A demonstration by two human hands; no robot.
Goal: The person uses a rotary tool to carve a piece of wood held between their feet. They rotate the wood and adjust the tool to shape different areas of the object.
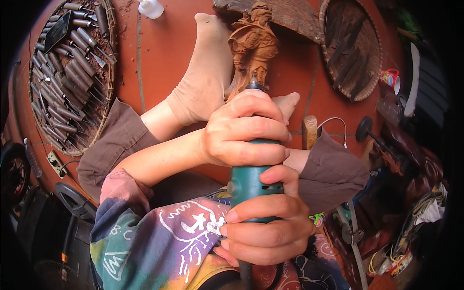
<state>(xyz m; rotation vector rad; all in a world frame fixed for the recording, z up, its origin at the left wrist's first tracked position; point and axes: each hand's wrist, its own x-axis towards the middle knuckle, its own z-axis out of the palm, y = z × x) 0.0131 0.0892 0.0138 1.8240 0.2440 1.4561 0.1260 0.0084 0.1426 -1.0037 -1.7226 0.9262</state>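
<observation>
A green rotary die grinder point(251, 180) stands lengthwise in front of me, its narrow dark nose pointing away. My left hand point(249, 130) is wrapped round its front part, near the nose. Behind it, my right hand point(270, 227) grips the rear of the body, where a dark cord runs down. A carved reddish-brown wooden figure point(253, 41) lies beyond the tool, its near end between my feet. The grinder's tip meets or overlaps the figure's lower part; I cannot tell if they touch. My sock-covered left foot point(203, 72) is beside the figure.
At left, a round woven basket point(112, 63) holds many chisels with a dark phone on top. A second basket point(379, 53) with dark blades is at far right. A wooden block point(290, 24) lies behind the figure. A wooden handle point(309, 131) stands by my right leg.
</observation>
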